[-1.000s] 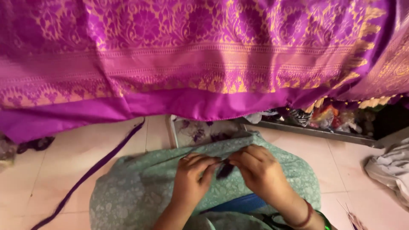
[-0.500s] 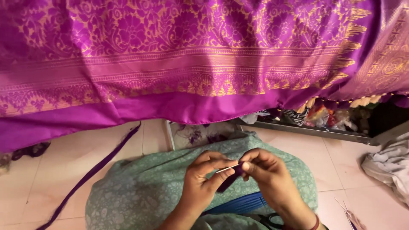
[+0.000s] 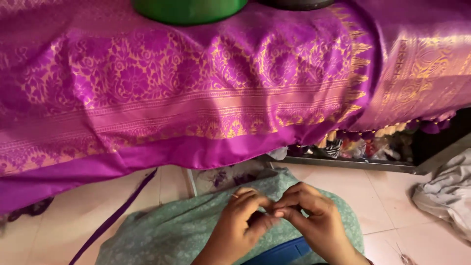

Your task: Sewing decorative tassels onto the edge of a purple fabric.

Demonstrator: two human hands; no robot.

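Note:
My left hand (image 3: pixel 239 223) and my right hand (image 3: pixel 314 221) meet fingertip to fingertip over my lap, which is covered by a green printed cloth (image 3: pixel 167 233). A thin metal needle (image 3: pixel 235 196) pokes out from the left hand's pinched fingers. The right hand's thumb and forefinger pinch at the same spot. A bit of dark purple thread (image 3: pixel 256 217) shows in the gap between the palms; most of it is hidden. A magenta sari with gold woven patterns (image 3: pixel 196 98) hangs just beyond the hands.
A green round container (image 3: pixel 189 9) stands on top of the sari. A purple strip (image 3: pixel 117 216) trails across the tiled floor (image 3: pixel 44 235) at left. A grey cloth heap (image 3: pixel 444 196) lies at right. Mixed fabric scraps (image 3: pixel 363 147) sit under the draped edge.
My hands have drawn tighter together, so the needle seen between them before is now mostly covered. The view has tilted upward, bringing the green container into sight.

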